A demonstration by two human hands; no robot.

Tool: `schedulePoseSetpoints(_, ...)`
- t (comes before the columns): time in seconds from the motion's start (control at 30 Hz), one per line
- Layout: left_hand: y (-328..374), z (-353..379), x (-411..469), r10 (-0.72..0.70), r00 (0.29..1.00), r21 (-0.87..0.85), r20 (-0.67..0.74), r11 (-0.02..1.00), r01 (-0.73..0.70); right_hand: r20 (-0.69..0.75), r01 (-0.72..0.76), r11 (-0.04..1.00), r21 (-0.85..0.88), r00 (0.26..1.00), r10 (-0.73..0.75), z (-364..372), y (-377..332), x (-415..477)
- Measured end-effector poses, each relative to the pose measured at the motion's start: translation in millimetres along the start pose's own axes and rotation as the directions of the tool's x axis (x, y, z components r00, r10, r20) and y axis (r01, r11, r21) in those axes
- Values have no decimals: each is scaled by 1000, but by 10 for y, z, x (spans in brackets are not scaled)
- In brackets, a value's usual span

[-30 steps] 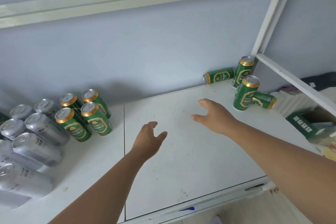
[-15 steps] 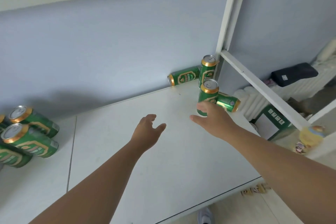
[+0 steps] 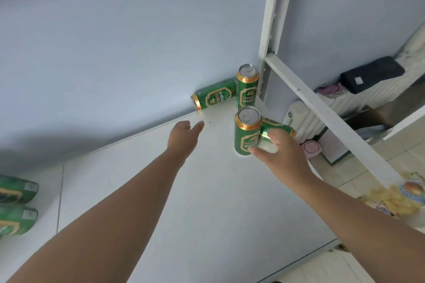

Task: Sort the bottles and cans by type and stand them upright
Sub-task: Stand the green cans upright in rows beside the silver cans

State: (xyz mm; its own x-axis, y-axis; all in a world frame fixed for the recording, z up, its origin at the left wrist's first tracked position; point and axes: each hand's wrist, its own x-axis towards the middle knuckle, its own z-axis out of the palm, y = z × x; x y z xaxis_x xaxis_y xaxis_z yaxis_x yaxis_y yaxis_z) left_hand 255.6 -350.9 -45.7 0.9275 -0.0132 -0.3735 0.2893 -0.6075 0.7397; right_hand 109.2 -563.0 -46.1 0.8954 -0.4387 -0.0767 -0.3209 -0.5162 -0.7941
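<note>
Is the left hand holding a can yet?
No, the left hand is open over the table, short of the rear lying can.

The white table point(image 3: 207, 202) bore four green cans at its far right corner: a far upright can point(image 3: 247, 89), a near upright can point(image 3: 245, 136), a wall-side can point(image 3: 215, 96) lying flat, and a tipped can point(image 3: 273, 125) just behind the near one. Two left-edge cans point(image 3: 16, 188) sat well apart.
</note>
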Motion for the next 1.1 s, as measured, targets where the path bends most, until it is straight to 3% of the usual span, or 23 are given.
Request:
schedulePoseSetpoints(0.37,333,164,1033,-226,968,-418,113,873,252,-14,14,986,163,1000,-12,277,41,281)
schedulePoseSetpoints(0.83,280,301,1386,-285,944,-475,165,816,330,-87,-96,992,83,991,103,773,315,292)
schedulePoseSetpoints(1.1,350,227,1262,-231,946,-544,228,776,320,-180,-43,991,128,982,66,861,275,295)
